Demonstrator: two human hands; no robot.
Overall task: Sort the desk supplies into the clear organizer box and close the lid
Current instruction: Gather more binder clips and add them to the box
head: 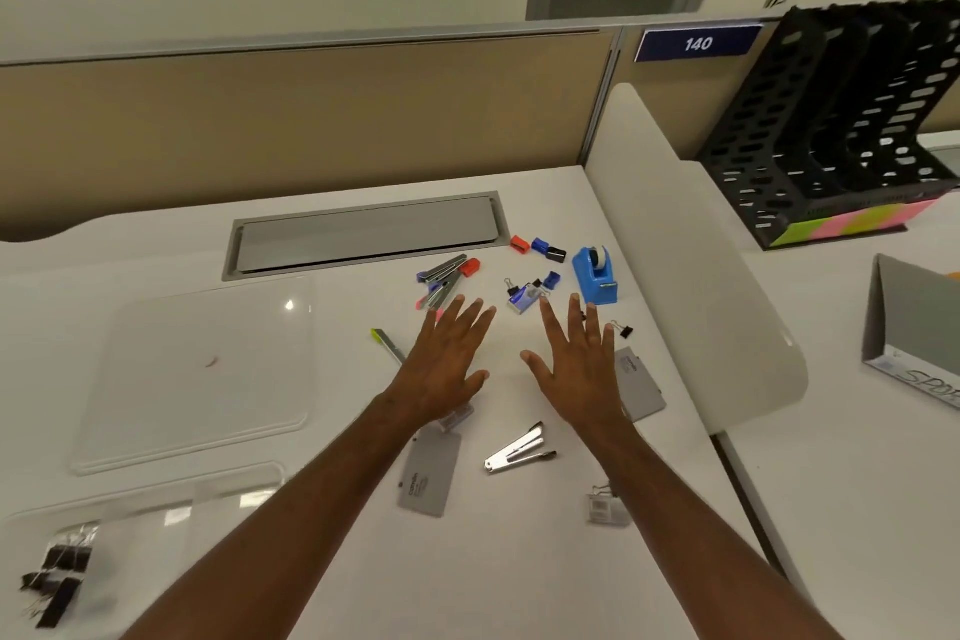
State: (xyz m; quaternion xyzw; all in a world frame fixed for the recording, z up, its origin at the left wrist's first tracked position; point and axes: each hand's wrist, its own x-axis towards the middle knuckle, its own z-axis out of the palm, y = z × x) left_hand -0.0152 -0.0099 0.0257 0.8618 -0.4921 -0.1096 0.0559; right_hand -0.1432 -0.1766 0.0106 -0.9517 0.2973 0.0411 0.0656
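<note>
Clear organizer box (pixel 130 515) at near left corner of white table (pixel 519 561), black binder clips (pixel 54 582) inside; its clear lid (pixel 202 369) flat just beyond. My left hand (pixel 441 369) and right hand (pixel 576 369) spread flat, empty, over table centre. Beyond fingertips: blue tape dispenser (pixel 596 276), markers (pixel 444 278). Nearer me: silver stapler (pixel 519 450).

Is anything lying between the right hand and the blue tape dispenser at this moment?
Nothing visible does. The right hand hovers flat and open, its fingertips just short of the blue tape dispenser. A small black binder clip lies off to the right, outside that path.
</note>
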